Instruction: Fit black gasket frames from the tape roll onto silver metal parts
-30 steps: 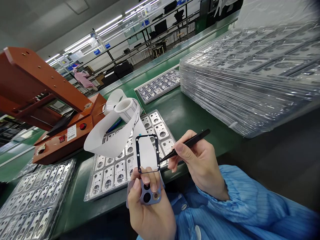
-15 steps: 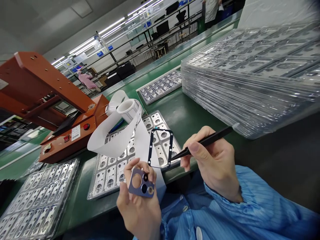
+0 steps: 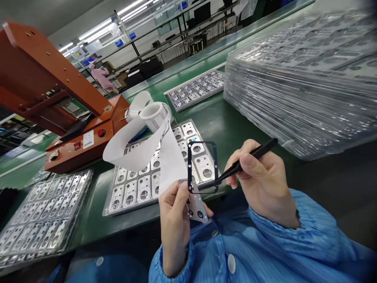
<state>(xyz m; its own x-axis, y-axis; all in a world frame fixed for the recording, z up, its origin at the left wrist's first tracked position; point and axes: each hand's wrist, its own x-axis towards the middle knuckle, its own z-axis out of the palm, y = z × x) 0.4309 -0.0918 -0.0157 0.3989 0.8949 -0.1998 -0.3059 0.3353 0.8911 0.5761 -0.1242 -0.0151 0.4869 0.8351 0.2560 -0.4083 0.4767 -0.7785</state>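
My left hand [image 3: 175, 220] pinches a small metal plate [image 3: 196, 206] with round holes, tilted so that its silvery face shows. In my right hand [image 3: 262, 177] are black tweezers [image 3: 235, 167], pointing left. Their tips hold a thin black rectangular frame [image 3: 190, 165] with small holes along its sides. The frame hangs upright above the plate, its lower left corner overlapping the plate's top in view; whether they touch I cannot tell. Behind them, a white paper strip [image 3: 171, 169] runs from a roll [image 3: 154, 114] over a clear tray of metal plates [image 3: 129, 196].
An orange press machine [image 3: 88, 129] stands at the left, with another tray of plates [image 3: 44, 216] below it. A tall stack of clear trays [image 3: 294, 98] fills the right. A further tray [image 3: 196, 90] lies at the back. A person in pink [image 3: 101, 76] is far off.
My left hand has turned the plate over, from its bluish face to its silvery one, and moved right and up. My right hand has shifted slightly right with the tweezers and black frame. The view has shifted.
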